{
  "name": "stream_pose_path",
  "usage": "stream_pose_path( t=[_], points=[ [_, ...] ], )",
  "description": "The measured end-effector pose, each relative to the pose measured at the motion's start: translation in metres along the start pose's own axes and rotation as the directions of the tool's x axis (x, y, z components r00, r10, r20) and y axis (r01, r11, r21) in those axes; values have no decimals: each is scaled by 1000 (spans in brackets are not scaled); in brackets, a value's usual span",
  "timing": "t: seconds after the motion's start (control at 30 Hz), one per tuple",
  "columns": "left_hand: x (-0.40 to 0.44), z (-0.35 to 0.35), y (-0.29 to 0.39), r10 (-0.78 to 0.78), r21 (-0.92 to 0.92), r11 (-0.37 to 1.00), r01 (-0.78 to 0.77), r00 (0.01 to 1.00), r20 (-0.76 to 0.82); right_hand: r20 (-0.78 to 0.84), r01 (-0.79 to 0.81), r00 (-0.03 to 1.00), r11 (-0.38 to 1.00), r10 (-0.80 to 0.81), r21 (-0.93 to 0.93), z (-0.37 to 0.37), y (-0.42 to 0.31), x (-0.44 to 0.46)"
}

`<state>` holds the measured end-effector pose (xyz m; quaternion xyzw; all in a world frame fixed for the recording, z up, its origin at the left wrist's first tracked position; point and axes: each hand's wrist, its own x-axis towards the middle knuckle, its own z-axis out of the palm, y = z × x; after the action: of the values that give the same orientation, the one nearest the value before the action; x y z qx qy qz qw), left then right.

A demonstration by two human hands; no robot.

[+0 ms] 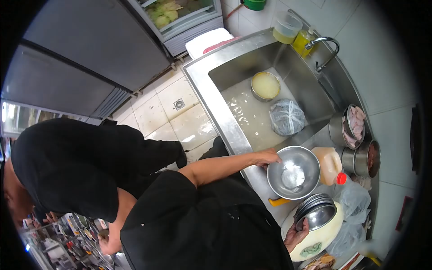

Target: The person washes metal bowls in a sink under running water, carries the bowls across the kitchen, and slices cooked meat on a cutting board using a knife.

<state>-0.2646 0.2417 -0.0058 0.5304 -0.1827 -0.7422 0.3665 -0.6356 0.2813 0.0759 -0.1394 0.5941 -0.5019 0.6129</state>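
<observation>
My left hand (267, 157) grips the near rim of a wide steel mixing bowl (294, 173), its fingers partly hidden. The bowl shows nothing inside and sits over the counter beside the sink. In my right hand (297, 234) is a stack of small steel bowls (317, 214), tilted above a large pale plate (330, 236) with a green pattern. A yellow handle (279, 202) sticks out from beneath the mixing bowl. Beside that bowl lies a jug (328, 164) of orange-tinted liquid with a red cap.
Cloudy water fills part of the sink (234, 72), around a round tin (265, 86) and a tied plastic bag (287, 118). Steel pots (348, 127) with raw meat line the wall, below the faucet (330, 41). Another person in black (76, 166) stands close behind me.
</observation>
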Motion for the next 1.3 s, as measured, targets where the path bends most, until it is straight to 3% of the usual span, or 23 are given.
stream_pose_path(
  t=[0.1, 0.2, 0.27, 0.33, 0.4, 0.43, 0.5, 0.53, 0.6, 0.7, 0.8, 0.9, 1.07, 1.17, 1.2, 1.23, 1.3],
  points=[
    [-14, -27, -6, 91, -172, 981, -91, 996, -9, 14, -16, 1000, 999, 15, 51, 10, -4, 9],
    [-65, -56, 20, 129, -351, 923, -160, 985, -111, 392, -154, 914, 984, 106, 93, 13, 0, 36],
    [-103, -70, 47, 81, -425, 889, -168, 973, -216, 448, -206, 887, 965, 113, 164, 40, 16, 51],
    [-96, -98, 47, 181, -567, 787, -245, 969, -169, 609, -403, 770, 885, 191, 232, 66, 30, 69],
    [-101, -119, 61, 281, -661, 708, -246, 958, -56, 765, -777, 515, 587, 387, 226, 122, 39, 53],
    [-101, -124, 68, 425, -748, 603, -276, 905, 9, 788, -824, 453, 533, 417, 192, 139, 47, 58],
    [-84, -146, 75, 509, -862, 430, -268, 861, -14, 822, -901, 323, 418, 469, 115, 174, 62, 64],
    [-81, -157, 76, 537, -857, 391, -336, 840, -84, 815, -847, 357, 526, 457, 76, 191, 70, 66],
    [-90, -176, 86, 581, -835, 313, -451, 787, -208, 592, -467, 721, 884, 361, 28, 228, 85, 50],
    [-134, -237, 100, 408, -625, 423, -656, 754, -515, 375, -163, 888, 946, 265, -280, 289, 107, 22],
    [-200, -329, 98, 365, -405, 468, -785, 590, -720, 369, -134, 894, 938, 254, -319, 346, 135, -8],
    [-289, -407, 94, 308, -136, 493, -859, 319, -896, 415, -110, 868, 921, 271, -373, 402, 163, -46],
    [-396, -534, 65, 138, 150, 545, -825, -89, -986, 530, 7, 808, 896, 256, -444, 482, 205, -53],
    [-447, -569, 50, 134, 261, 561, -786, -226, -965, 606, 25, 710, 847, 359, -531, 544, 219, -59],
    [-457, -578, 52, 35, 226, 609, -760, -259, -965, 632, 22, 606, 784, 483, -621, 567, 228, 3],
    [-460, -592, 42, -7, 177, 681, -711, -248, -969, 591, 139, 667, 704, 453, -697, 589, 236, -10],
    [-483, -586, 45, -15, 123, 668, -734, -178, -984, 544, 350, 764, 485, 348, -802, 641, 241, -80]
  ],
)
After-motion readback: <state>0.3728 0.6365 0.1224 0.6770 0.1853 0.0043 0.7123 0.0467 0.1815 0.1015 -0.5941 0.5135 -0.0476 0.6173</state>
